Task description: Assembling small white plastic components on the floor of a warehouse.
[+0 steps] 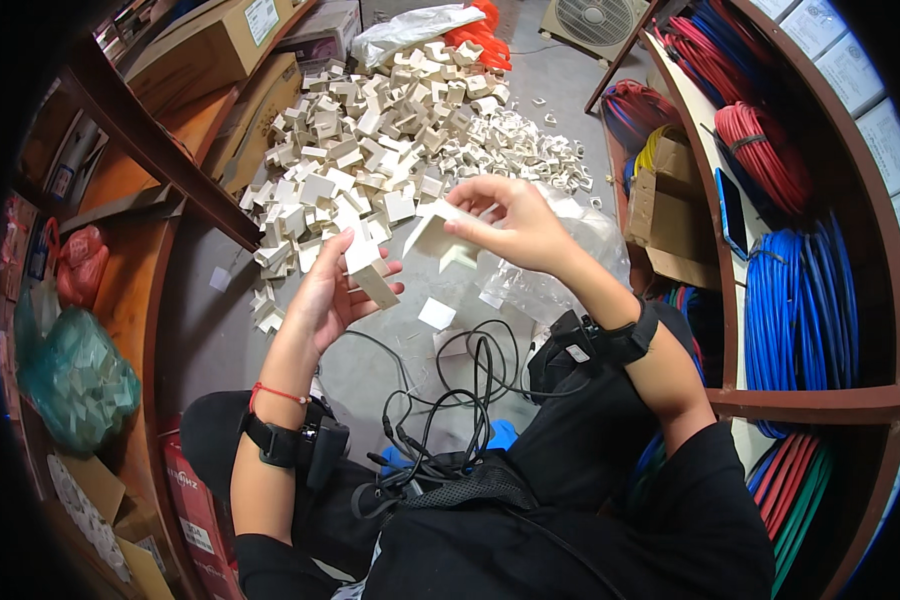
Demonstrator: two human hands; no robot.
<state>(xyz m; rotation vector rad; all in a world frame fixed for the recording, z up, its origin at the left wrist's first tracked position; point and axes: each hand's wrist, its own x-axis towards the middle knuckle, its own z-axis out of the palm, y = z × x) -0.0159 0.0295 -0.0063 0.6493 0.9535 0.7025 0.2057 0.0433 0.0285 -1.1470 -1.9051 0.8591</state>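
My left hand (331, 289), palm up, holds a white plastic trunking fitting (369, 271) between thumb and fingers. To its right my right hand (506, 221) grips another angular white plastic fitting (431, 229) by its upper edge. The two fittings are apart. Beyond both hands a large heap of white plastic trunking fittings (345, 150) lies on the floor, with smaller clip-like white pieces (525, 142) at its right side. A small white square piece (436, 313) lies flat on the floor below the hands.
Clear plastic bag (555, 277) lies under my right forearm. Black cables (480, 390) loop between my legs. Shelving on the right holds coiled blue wire (799, 315) and a phone (731, 214); a wooden shelf (131, 300) stands left with a green bag (82, 382). A fan unit (596, 22) stands behind.
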